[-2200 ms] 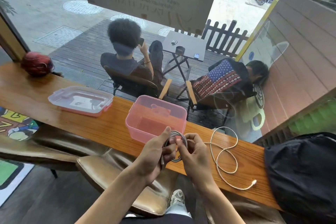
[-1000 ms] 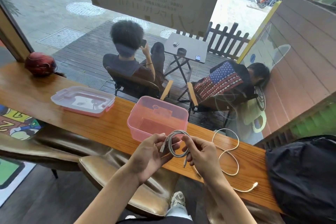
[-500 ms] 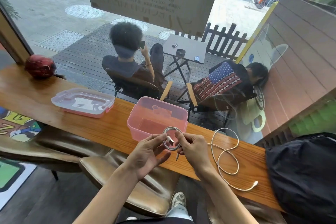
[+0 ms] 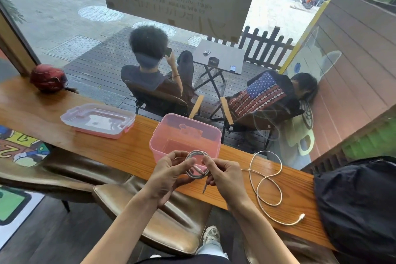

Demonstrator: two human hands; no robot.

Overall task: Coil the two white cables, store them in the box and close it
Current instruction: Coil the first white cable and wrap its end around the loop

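Observation:
A small coil of white cable (image 4: pixel 194 155) hangs between both hands just in front of the pink box (image 4: pixel 186 137), which stands open on the wooden counter. My left hand (image 4: pixel 169 174) pinches the coil's left side. My right hand (image 4: pixel 225 174) grips its right side, with one plug end poking down below the fingers. A second white cable (image 4: pixel 266 184) lies loose in wavy loops on the counter to the right, its plug near the front edge. The box's clear lid (image 4: pixel 97 119) rests on the counter to the left.
The wooden counter (image 4: pixel 132 152) runs along a window. A dark bag (image 4: pixel 360 203) sits at its right end, a red helmet (image 4: pixel 48 78) at its far left. Brown leather stools (image 4: pixel 162 216) stand below the counter. People sit outside behind the glass.
The coil has been wound tighter and smaller between my hands and lifted toward the box's front wall. One plug end now pokes down below my right hand. The loose cable has not moved.

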